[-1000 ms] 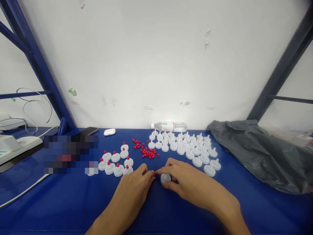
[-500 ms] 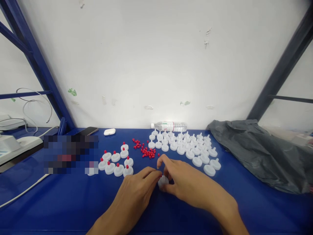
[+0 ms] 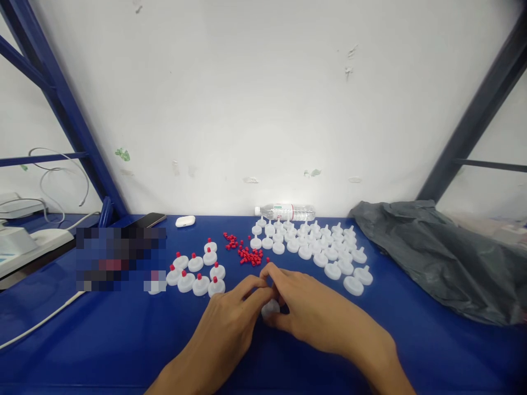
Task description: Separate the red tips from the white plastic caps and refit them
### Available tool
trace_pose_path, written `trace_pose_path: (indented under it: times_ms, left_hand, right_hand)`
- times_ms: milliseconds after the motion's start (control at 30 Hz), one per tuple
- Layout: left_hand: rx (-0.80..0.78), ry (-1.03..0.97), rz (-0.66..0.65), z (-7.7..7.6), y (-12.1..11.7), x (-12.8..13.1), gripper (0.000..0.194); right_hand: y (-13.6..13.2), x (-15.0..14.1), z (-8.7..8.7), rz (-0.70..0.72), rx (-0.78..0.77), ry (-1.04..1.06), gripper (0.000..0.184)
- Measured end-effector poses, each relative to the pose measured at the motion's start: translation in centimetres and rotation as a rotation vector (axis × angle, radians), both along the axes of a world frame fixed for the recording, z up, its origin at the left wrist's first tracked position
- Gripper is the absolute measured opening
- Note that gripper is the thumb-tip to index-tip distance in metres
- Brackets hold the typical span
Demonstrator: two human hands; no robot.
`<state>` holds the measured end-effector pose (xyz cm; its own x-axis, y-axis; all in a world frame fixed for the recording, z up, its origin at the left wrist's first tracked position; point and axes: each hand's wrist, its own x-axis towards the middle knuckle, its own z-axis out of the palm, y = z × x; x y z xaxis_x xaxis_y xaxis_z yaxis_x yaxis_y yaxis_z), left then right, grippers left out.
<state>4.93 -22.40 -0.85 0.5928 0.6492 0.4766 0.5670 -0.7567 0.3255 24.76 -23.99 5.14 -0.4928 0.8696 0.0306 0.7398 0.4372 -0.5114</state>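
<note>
Both my hands meet at the middle front of the blue table [image 3: 102, 340]. My right hand [image 3: 317, 312] is closed round a white plastic cap [image 3: 269, 310], thumb beneath and fingers curled over it. My left hand [image 3: 230, 323] pinches at the top of that same cap; whatever is between its fingertips is hidden. Just beyond my fingers lies a heap of small red plugs [image 3: 249, 255]. To the left stand several white caps with red plugs fitted [image 3: 197, 271]. To the right stand several plain white caps [image 3: 317, 244].
A clear water bottle [image 3: 286, 210] lies by the wall. A grey plastic bag [image 3: 444, 255] fills the right side. A phone [image 3: 150, 220] and a white earbud case [image 3: 185, 221] sit at back left, with cables [image 3: 41, 323] and a blurred patch further left.
My hands have closed together over the white cap. The left fingertips moved right onto its top, and the right fingers folded down over it.
</note>
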Motion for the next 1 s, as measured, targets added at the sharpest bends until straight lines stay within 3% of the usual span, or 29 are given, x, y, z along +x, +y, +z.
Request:
trace_pose_path:
  times_ms: [400,567,767,1000]
  left_hand:
    - [-0.04,0.069,-0.024,0.18,-0.22,0.34,0.046]
    - [-0.02,-0.023,0.0,0.29,-0.11,0.27,0.038]
    - [0.063,-0.225,0.129,0.42,0.2,0.18,0.023]
    - [0.137,-0.205,0.229,0.24,0.55,0.0,0.027]
  right_hand:
    - [0.03,-0.08,0.03,0.004,0.011,-0.019,0.021]
    - [-0.03,0.01,0.23,-0.009,0.032,0.005,0.029]
    - [0.18,0.29,0.24,-0.071,0.098,0.072,0.041]
    - [0.29,0.43,0.55,-0.051,0.226,0.148,0.045]
